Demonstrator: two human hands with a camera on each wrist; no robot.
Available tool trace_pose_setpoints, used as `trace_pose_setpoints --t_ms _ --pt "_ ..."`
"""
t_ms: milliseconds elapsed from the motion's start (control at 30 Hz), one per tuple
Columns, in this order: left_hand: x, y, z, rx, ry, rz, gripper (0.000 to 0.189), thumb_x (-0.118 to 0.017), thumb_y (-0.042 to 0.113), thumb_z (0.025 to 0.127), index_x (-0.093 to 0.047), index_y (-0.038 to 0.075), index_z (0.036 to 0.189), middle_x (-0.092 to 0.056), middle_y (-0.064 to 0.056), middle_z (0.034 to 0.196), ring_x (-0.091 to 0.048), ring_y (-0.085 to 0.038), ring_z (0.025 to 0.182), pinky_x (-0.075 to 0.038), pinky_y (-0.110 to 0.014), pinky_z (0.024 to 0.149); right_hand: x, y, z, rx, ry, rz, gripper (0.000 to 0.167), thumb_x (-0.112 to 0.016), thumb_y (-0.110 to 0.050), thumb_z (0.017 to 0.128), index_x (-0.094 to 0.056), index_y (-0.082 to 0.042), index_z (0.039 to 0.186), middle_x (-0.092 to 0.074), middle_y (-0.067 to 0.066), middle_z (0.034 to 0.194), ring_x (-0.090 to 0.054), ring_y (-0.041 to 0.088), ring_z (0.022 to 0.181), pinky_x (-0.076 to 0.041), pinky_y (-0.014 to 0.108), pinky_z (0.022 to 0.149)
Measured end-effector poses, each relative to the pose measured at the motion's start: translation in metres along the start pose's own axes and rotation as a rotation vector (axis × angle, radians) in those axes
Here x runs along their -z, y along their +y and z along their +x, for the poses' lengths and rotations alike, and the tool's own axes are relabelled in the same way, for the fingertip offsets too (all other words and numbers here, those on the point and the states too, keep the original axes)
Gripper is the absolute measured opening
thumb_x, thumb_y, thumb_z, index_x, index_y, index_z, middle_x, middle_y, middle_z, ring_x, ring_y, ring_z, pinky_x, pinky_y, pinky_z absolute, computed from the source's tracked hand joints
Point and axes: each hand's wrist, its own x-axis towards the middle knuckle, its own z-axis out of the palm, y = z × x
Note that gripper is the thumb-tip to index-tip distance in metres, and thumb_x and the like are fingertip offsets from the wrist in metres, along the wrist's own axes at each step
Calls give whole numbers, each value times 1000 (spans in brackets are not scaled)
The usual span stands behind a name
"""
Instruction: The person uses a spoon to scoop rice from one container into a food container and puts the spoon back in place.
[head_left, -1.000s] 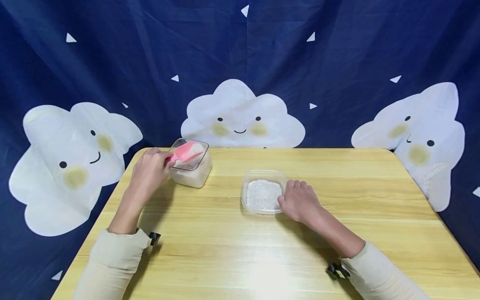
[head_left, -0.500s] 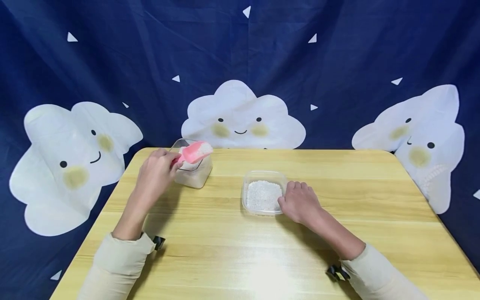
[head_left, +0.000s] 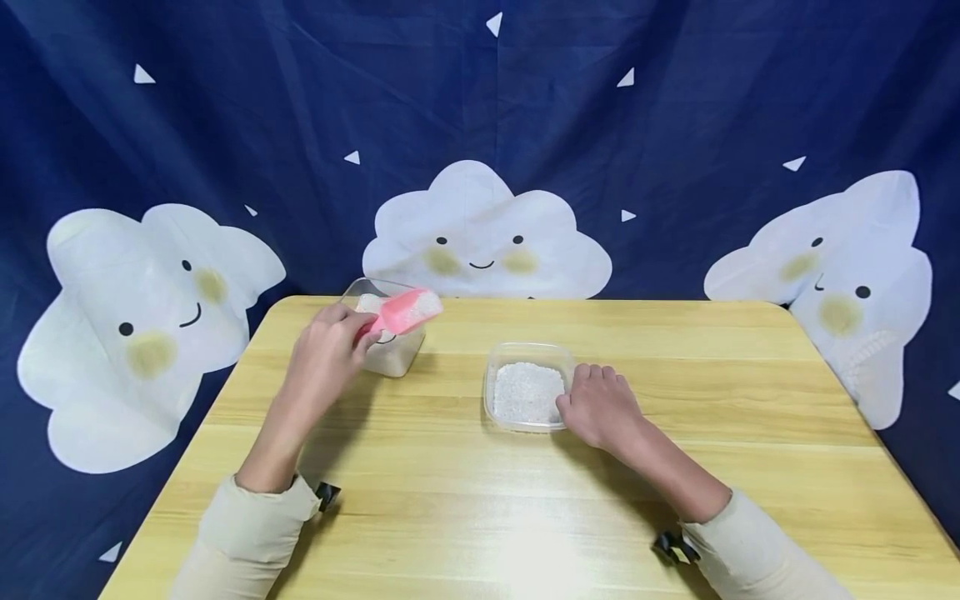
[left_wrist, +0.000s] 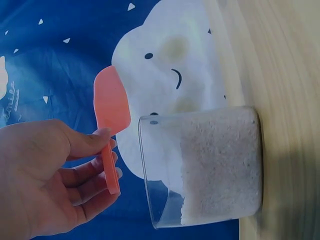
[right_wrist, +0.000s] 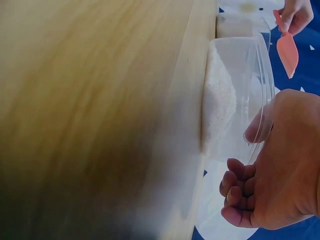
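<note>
My left hand (head_left: 324, 354) grips the handle of a pink scoop (head_left: 403, 312), thumb on top and fingers beneath, as the left wrist view shows. White grains lie in the scoop's bowl. It is raised above the rim of a tall clear container (left_wrist: 220, 170), past its right side in the head view. That container is more than half full of white grains. My right hand (head_left: 600, 406) holds the right rim of a low clear plastic box (head_left: 488, 392), thumb inside the wall and curled fingers outside. White grains (head_left: 528, 392) are heaped in the box, which rests on the table.
Both containers stand on a light wooden table (head_left: 465, 500), the tall one near its far left corner. Behind the table hangs a dark blue curtain (head_left: 480, 92) printed with white clouds. Each sleeve cuff carries a small black clip (head_left: 327, 496).
My left hand has moved the loaded scoop to the right, from over the tall container's mouth to beyond its right rim. My right hand and the low box have stayed put.
</note>
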Motion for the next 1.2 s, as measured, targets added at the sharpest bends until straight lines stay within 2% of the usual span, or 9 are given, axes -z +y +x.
trace_pose_setpoints --t_ms 333,500,667,1200 --pt "-9 17 -7 -39 2 -6 24 -81 13 88 -79 1 108 -71 -17 95 -64 -36 90 -55 -51 77 -1 1 -2 7 10 4 43 -41 -31 99 -53 10 109 -57 23 103 -56 40 103 -47 55 93" --pt "-15 27 -9 -53 -22 -12 24 -81 14 89 -79 2 109 -70 -15 95 -65 -34 90 -56 -49 75 -1 1 -1 10 13 11 44 -42 -30 98 -53 10 109 -58 24 104 -56 40 103 -47 56 93" --pt "-20 32 -10 -74 -15 -14 24 -81 16 89 -79 4 109 -70 -13 96 -66 -34 92 -56 -49 76 -1 0 0 7 11 16 45 -41 -30 98 -53 11 111 -58 24 106 -56 40 104 -47 55 94" --pt "-41 51 -10 -206 -29 -11 17 -80 15 90 -79 5 103 -70 -11 94 -63 -30 87 -54 -41 79 -1 2 0 12 13 13 43 -41 -30 98 -53 10 108 -57 22 102 -55 38 100 -47 54 92"
